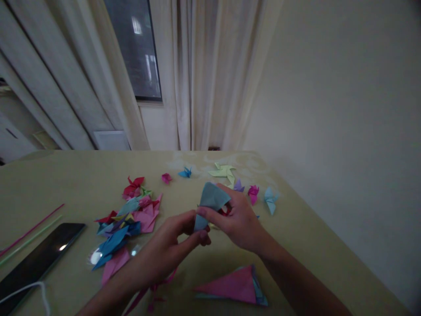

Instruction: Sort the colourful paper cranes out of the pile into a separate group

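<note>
A light blue piece of folded paper (pixel 213 196) is held up over the middle of the table by both hands. My right hand (pixel 238 217) pinches it from the right, with the thumb lying across its front. Fingers of my left hand (pixel 186 237) close on the paper's lower left part, the thumb below. Something red shows beside my right thumb; what it is I cannot make out. Below the hands lies a small stack of folded paper triangles (pixel 230 286), pink on top and blue beneath. A pink strip (pixel 171 278) shows partly behind my left forearm.
A pile of colourful folded papers (pixel 123 232) lies on the left. Several small origami figures sit at the back, among them a pale green pinwheel shape (pixel 224 171) and a light blue figure (pixel 270 200). A phone (pixel 46 252) with a white cable (pixel 31 286) lies at the left edge.
</note>
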`<state>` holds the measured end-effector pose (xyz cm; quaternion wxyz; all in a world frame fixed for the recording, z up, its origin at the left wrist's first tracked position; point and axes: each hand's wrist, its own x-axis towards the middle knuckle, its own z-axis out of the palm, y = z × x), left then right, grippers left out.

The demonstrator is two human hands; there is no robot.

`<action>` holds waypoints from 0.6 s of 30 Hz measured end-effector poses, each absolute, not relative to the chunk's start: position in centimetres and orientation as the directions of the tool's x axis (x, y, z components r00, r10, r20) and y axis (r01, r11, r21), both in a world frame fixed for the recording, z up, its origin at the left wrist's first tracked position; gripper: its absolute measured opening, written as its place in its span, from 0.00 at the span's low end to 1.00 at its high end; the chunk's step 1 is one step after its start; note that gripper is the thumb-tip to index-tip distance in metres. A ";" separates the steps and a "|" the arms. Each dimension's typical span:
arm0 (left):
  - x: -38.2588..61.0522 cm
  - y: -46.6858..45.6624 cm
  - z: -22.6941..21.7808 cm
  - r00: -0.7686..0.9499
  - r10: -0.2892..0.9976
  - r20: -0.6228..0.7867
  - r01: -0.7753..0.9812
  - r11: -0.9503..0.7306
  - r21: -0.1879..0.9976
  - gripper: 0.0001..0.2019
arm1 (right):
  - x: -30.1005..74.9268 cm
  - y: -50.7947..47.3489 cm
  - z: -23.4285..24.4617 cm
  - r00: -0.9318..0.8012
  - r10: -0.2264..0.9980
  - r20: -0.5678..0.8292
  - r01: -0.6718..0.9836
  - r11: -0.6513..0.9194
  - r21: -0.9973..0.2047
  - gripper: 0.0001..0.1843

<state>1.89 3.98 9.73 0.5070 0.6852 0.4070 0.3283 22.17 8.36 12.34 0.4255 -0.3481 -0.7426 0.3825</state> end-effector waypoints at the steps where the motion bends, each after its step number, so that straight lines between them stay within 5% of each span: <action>1: 1.8 3.7 10.2 0.468 0.883 0.018 0.278 -0.167 0.946 0.14 | 22.9 8.2 12.6 -0.395 0.849 0.352 0.188 0.450 -0.873 0.13; 8: -2.4 2.6 11.1 0.537 0.820 -0.197 0.651 -0.254 0.716 0.11 | 28.7 4.7 10.7 -0.354 0.917 0.184 0.245 0.281 -0.928 0.13; 14: -5.1 3.2 7.7 0.357 0.836 -0.416 0.890 -0.170 0.422 0.26 | 29.7 0.0 4.2 -0.180 0.976 0.122 0.527 0.201 -0.826 0.12; 18: -4.9 4.1 7.3 0.396 0.776 -0.491 0.875 -0.157 0.457 0.16 | 29.4 -0.5 2.0 -0.253 0.963 0.094 0.553 0.224 -0.803 0.08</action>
